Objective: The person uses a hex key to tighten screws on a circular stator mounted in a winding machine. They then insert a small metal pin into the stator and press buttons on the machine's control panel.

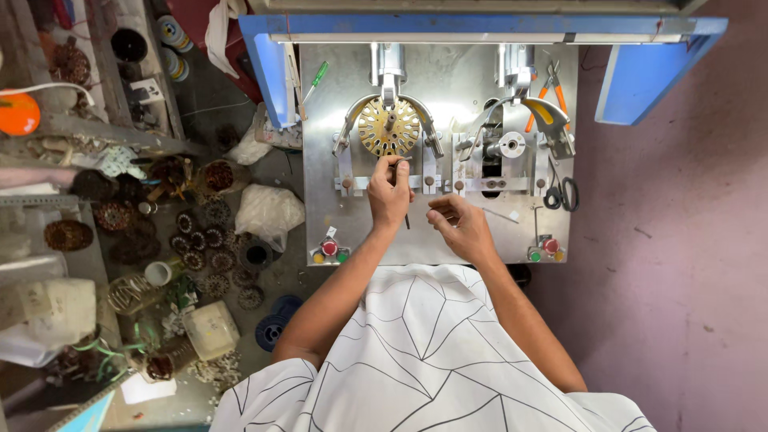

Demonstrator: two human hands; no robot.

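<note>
Head view: the left hand (390, 190) is near the middle of the frame, on the metal worktop (464, 232). Its grip is closed around a thin dark tool (406, 218) that sticks out below the fist. The round gold core (388, 126) sits just above this hand, between two curved arms. The right hand (460, 226) is just to the right and a bit lower, fingers curled in a pinch; I cannot tell what it holds. Scissors (562, 194) lie at the right edge of the worktop.

White garment (432, 352), thin black lines
</note>
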